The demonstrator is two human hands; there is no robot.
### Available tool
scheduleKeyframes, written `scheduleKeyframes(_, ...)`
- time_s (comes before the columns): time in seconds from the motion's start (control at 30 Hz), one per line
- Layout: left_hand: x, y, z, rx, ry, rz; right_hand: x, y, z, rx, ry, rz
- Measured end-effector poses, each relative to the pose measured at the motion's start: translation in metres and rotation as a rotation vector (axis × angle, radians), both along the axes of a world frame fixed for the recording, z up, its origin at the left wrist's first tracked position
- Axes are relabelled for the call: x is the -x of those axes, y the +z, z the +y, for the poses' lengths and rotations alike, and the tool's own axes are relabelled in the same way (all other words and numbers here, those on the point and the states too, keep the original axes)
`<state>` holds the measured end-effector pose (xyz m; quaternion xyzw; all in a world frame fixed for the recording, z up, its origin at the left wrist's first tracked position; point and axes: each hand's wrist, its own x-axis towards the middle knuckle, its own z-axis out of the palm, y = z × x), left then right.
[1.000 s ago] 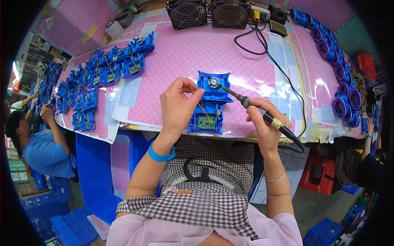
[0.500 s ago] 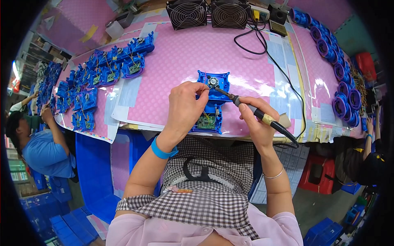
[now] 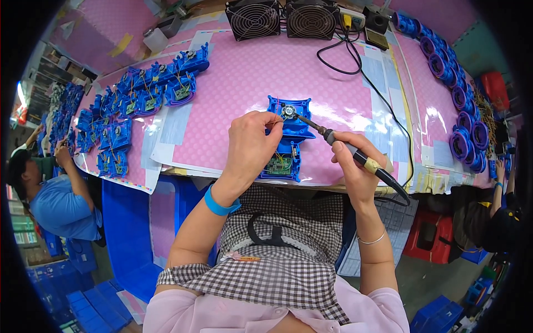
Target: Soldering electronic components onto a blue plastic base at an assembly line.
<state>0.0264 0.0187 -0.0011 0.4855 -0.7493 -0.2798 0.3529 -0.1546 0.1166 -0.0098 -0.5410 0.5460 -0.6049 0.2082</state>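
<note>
In front of me on the table lies a blue plastic housing [image 3: 302,129] with a small round speaker [image 3: 288,111] set in it. Nearer to me, a second blue half holds a green circuit board [image 3: 279,165] with thin wires. My left hand [image 3: 252,141] pinches a thin wire at the speaker's lower left edge. Between the fingers of my right hand [image 3: 361,166] is a soldering iron [image 3: 347,145], gripped like a pen. Its tip reaches the speaker's right side; whether it touches is too small to tell.
Similar blue housings with boards [image 3: 150,102] stand in rows at left. Two black fans [image 3: 254,21] sit at the back. The iron's black cable [image 3: 383,100] curves along the right. Purple-rimmed blue parts [image 3: 461,141] line the far right. Another person [image 3: 61,194] works at far left.
My right hand and the soldering iron have shifted slightly to the right, and the iron's tip has moved a little up and right. My left hand has stayed nearly still.
</note>
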Motion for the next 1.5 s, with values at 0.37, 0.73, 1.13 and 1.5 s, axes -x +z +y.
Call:
scheduleKeyframes(0.37, -0.001, 0.000, -0.005, -0.004, -0.015, -0.047, 0.001, 0.004, 0.004, -0.049, -0.015, -0.121)
scheduleKeyframes(0.73, 0.006, -0.003, -0.006, 0.089, -0.063, -0.041, 0.029, 0.015, 0.028, 0.069, -0.295, -0.221)
scheduleKeyframes(1.13, -0.003, 0.003, 0.003, 0.340, 0.097, -0.101, 0.215, 0.005, 0.080, 0.308, -1.235, 0.469)
scheduleKeyframes(1.5, 0.035, 0.011, 0.017, 0.045, -0.311, -0.530, 0.357, -0.053, 0.073, -0.127, -1.206, 0.592)
